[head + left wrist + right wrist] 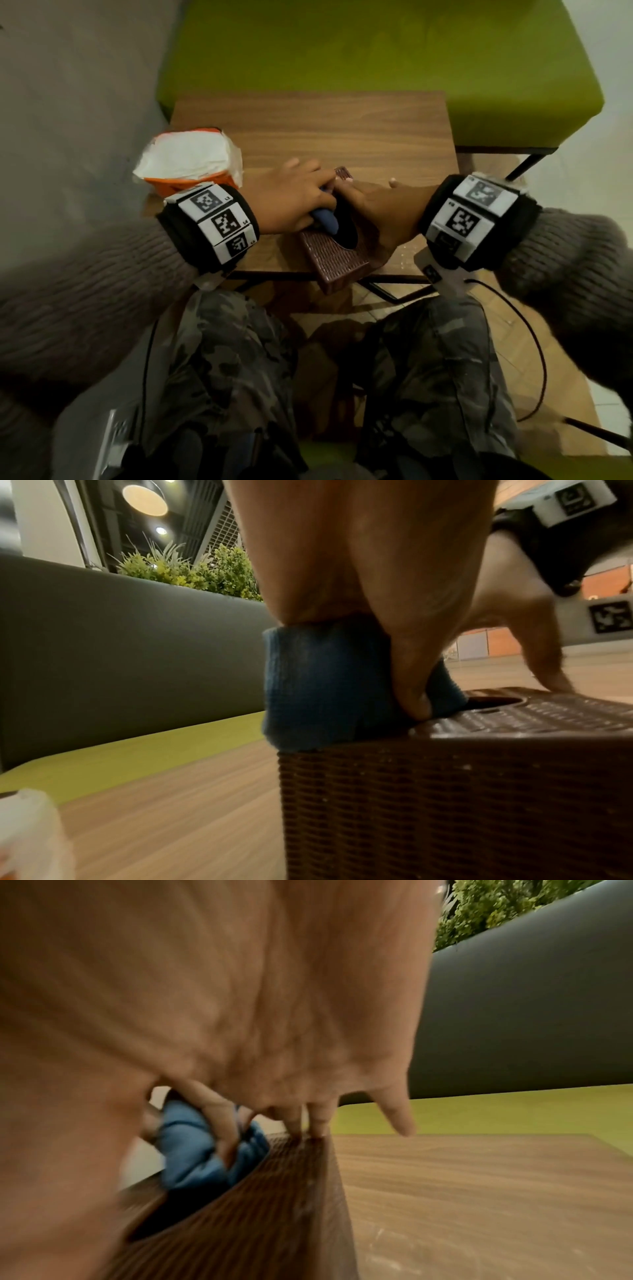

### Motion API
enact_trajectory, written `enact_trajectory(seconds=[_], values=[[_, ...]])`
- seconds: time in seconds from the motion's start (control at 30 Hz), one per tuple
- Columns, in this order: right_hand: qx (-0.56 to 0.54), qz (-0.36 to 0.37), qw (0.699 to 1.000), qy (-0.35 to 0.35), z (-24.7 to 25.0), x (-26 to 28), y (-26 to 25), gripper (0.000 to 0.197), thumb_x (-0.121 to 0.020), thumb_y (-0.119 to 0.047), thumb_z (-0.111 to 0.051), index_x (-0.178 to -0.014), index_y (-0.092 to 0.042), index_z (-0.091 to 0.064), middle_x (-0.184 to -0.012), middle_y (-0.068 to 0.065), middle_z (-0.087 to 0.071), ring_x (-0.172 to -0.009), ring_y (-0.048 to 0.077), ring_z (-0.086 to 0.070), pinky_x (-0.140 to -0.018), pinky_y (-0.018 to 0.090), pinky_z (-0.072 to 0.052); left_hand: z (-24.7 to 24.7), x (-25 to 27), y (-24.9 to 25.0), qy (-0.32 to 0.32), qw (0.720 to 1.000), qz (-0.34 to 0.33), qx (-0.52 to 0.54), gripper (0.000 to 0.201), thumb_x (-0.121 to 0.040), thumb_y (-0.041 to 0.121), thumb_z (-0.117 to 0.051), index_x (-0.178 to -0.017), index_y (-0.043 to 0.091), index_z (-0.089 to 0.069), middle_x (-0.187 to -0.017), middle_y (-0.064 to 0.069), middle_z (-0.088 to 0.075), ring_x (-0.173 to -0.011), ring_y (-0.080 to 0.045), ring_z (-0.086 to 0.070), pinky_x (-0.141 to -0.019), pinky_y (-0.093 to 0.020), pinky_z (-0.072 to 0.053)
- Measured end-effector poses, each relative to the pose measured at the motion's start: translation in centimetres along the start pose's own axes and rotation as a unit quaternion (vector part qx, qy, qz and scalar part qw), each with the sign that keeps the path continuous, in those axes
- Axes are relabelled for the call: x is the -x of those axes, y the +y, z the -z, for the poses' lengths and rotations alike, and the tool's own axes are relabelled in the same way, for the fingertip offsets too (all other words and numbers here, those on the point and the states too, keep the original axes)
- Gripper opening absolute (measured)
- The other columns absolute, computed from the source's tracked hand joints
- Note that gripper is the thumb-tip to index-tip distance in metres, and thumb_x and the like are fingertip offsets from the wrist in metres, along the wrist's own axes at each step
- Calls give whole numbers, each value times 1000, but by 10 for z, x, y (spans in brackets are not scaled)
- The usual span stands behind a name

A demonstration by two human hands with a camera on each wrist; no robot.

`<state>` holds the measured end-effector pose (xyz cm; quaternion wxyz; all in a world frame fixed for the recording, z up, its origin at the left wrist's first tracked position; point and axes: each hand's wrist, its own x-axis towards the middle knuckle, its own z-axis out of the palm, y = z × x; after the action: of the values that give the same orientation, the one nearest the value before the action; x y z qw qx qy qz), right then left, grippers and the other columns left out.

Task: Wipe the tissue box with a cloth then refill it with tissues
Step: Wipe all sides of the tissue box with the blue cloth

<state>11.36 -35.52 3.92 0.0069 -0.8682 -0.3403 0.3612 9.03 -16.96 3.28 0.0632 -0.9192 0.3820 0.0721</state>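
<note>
A brown woven tissue box [337,260] with a dark oval opening stands at the near edge of the wooden table [325,137], one corner overhanging. My left hand [294,202] grips a folded blue cloth [325,222] and presses it on the box top beside the opening. In the left wrist view the cloth [318,691] sits on the box's corner [445,791] under my thumb. My right hand [373,205] lies flat on the box top, fingers straight. In the right wrist view its fingertips [318,1129] reach the box's far edge [274,1204], with the cloth [192,1150] beyond.
An opened orange pack of white tissues [191,161] lies at the table's left side, seen also as the pack [31,831] in the left wrist view. A green bench seat [376,51] lies behind the table. A black cable [534,342] hangs at the right over the floor.
</note>
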Motion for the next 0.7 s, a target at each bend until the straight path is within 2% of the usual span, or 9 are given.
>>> enact_trajectory(seconds=[0.07, 0.1, 0.17, 0.23, 0.33, 0.43, 0.53, 0.6, 0.7], values=[[-14, -37, 999, 28, -16, 1, -7, 145, -59, -71, -73, -147, -16, 28, -160, 3, 19, -148, 22, 8, -111, 65, -9, -1, -4, 7, -28, 999, 43, -4, 31, -82, 27, -58, -113, 23, -59, -121, -6, -46, -108, -26, -39, -79, -36, -28], [-13, -60, 997, 48, -26, 0, -10, 149, -54, -77, -70, -146, -15, 29, -159, 6, 20, -148, 26, 7, -112, 62, -13, -2, -5, 13, -35, 997, 61, -6, 31, -84, 28, -56, -115, 25, -57, -123, -6, -44, -110, -25, -37, -81, -35, -28], [-19, -99, 992, 82, -42, -1, -14, 153, -51, -76, -72, -146, -10, 26, -159, 15, 7, -146, 34, -8, -111, 54, -27, -4, -3, 24, -17, 997, 77, 9, 29, -85, 27, -55, -114, 26, -59, -121, -7, -45, -111, -25, -38, -83, -36, -29], [-18, -103, 989, 107, -50, -2, -14, 150, -52, -70, -76, -149, -7, 18, -156, 13, -7, -140, 33, -22, -105, 49, -36, -5, 5, 24, 5, 999, 39, 25, 28, -82, 24, -57, -109, 21, -63, -116, -11, -49, -108, -30, -43, -80, -39, -33], [-20, -65, 991, 115, -47, -4, -6, 146, -52, -62, -82, -151, -6, 8, -155, 10, -13, -138, 30, -23, -108, 50, -34, -3, 9, -2, 7, 999, -46, 8, 25, -79, 24, -53, -100, 21, -65, -106, -13, -55, -95, -33, -50, -71, -37, -35], [-48, -49, 989, 130, -41, -7, 3, 145, -50, -59, -84, -151, -5, 4, -154, 11, -16, -138, 30, -23, -110, 52, -31, 1, 1, -19, 39, 993, -88, -63, 23, -77, 19, -54, -96, 23, -66, -104, -12, -59, -90, -31, -50, -69, -38, -38], [-67, -40, 987, 142, -38, -8, 7, 140, -48, -57, -86, -151, -8, -4, -152, 10, -20, -136, 28, -26, -109, 51, -33, -7, -14, -7, 116, 989, -61, -69, 32, -79, 18, -39, -96, 16, -66, -102, -14, -62, -91, -26, -41, -69, -37, -31], [-80, -44, 985, 148, -38, -6, 6, 138, -42, -61, -84, -149, -11, -13, -147, 7, -28, -131, 26, -32, -105, 51, -37, -16, -22, 0, 156, 987, -22, -28, 29, -79, 16, -42, -96, 13, -66, -101, -16, -62, -90, -26, -38, -68, -38, -32], [-95, -57, 981, 162, -42, -5, 4, 145, -33, -74, -68, -151, -12, -10, -147, 7, -28, -131, 27, -32, -105, 51, -37, -13, -22, 0, 150, 987, 40, 47, 28, -75, 17, -53, -101, 14, -64, -106, -16, -58, -95, -31, -44, -70, -40, -41]])
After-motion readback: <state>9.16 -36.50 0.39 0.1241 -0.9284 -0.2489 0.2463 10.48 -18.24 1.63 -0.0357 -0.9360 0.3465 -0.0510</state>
